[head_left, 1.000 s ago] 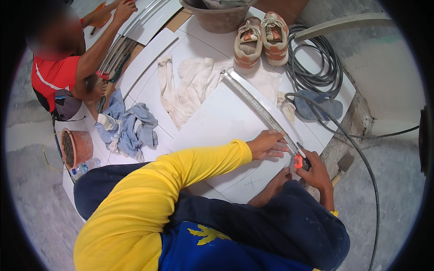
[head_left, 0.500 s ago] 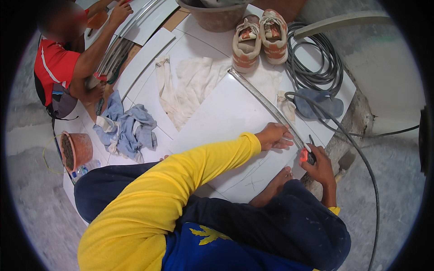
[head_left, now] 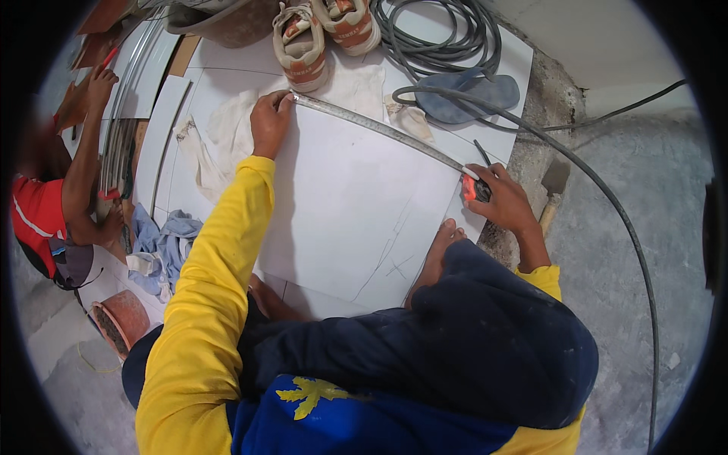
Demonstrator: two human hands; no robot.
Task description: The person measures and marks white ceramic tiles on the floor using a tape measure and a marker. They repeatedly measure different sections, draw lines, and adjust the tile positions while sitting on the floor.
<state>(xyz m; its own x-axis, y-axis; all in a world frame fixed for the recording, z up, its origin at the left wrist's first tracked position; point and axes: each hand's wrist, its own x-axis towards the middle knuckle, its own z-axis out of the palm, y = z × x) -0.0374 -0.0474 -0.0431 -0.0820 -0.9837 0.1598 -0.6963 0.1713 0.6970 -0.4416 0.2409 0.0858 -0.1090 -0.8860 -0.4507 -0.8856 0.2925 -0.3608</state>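
A white tile (head_left: pixel 341 205) with thin dark lines drawn near its front edge lies before me. Along its far edge runs the metal blade of a tape measure (head_left: pixel 379 131). My left hand (head_left: pixel 271 125) pinches the blade's end at the tile's far left corner. At the right corner my right hand (head_left: pixel 502 199) grips the orange and black case. A slim dark stick (head_left: pixel 482 153) juts up beside the right fingers; whether they hold it I cannot tell.
Sneakers (head_left: pixel 300 51), a coiled black cable (head_left: pixel 447 38) and a grey-blue sandal (head_left: pixel 466 97) lie beyond the tile. A trowel (head_left: pixel 556 176) rests at right. Leftward are blue cloth (head_left: pixel 163 246), a bucket (head_left: pixel 121 322) and a person in red (head_left: pixel 45 212) holding a red tool.
My left hand has moved from near the tape's case to its far end, at the tile's far left corner. The right hand keeps hold of the case. The view has shifted.
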